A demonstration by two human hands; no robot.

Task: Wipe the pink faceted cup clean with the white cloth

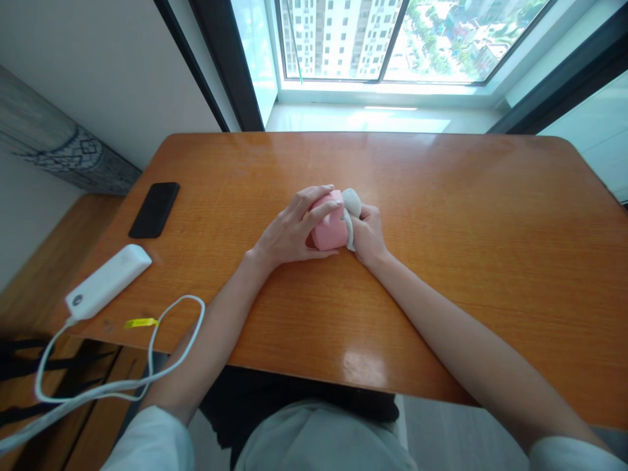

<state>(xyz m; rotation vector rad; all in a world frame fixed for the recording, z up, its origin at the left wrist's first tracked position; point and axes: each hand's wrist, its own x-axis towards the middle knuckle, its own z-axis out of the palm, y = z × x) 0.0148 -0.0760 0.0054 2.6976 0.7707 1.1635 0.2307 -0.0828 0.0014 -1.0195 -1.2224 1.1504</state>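
Pink block (331,232): small, rounded at the corners, near the middle of the table, between the two hands; whether its underside touches the wood cannot be told.
Left hand (293,229): closed around the block, fingers spread over its top and far side, thumb along the near side.
Right hand (369,234): folded narrow on a white cloth-like piece (351,201); fingertips mostly hidden.
White cloth-like piece: against the right side of the block; one rounded bulge stands above the right hand, a thin strip runs down the block's side.
Table (471,261): orange-brown wood, glossy, light patch near the front edge.
Black phone (154,210): flat, at the table's left end, well apart from the hands.
White power strip (108,281): nearer than the phone, set at a slant, one round dark spot at its near end.
White cable (98,392): leaves the strip's near end, loops at the left forearm; yellow tag (140,322) on the loop.
Window (343,39): beyond the far edge; tall building and greenery outside.
Curtain (73,140): grey, patterned, at far left.
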